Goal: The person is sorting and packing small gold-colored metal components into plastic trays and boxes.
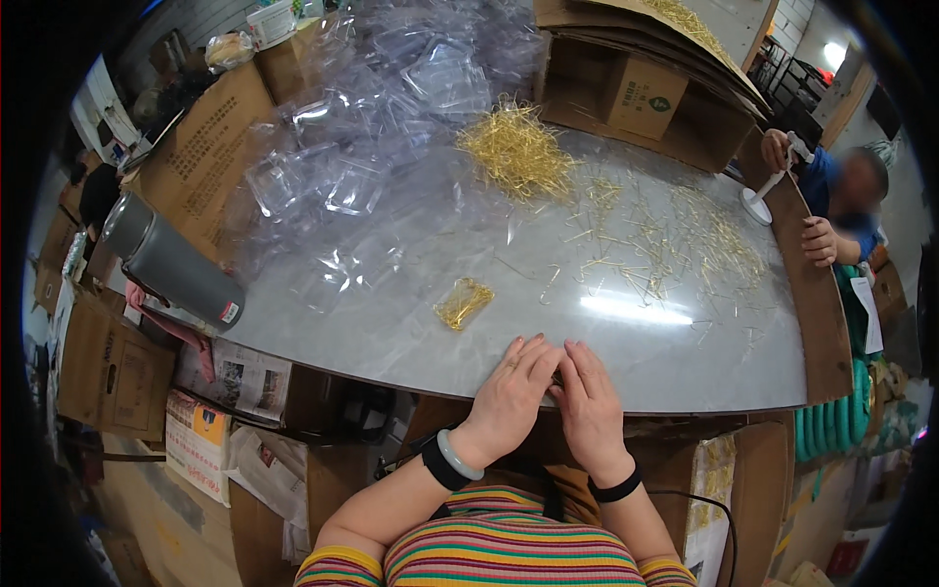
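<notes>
We have both hands at the near edge of the glossy grey surface (685,367); left hand (504,401) and right hand (593,411) are drawn together, fingers close and nearly meeting at the tips; we cannot tell whether they pinch anything, since the fingers hide the spot; gold wire bundle (463,303) lies on the surface beyond the left hand, near it but apart; it looks small, compact, roughly rectangular and shiny, thin wires packed close, with what seems to be clear plastic about it; farther back, we note a tangled gold pile (518,155), heaped and spiky; to its right, loose gold hooks (719,235), thin, bent at the ends, scattered every which way; clear plastic cases (445,80) crowd the far left, glinting; grey flask (181,264) at the left edge; a co-worker's hand (820,242) on the cardboard at right.
</notes>
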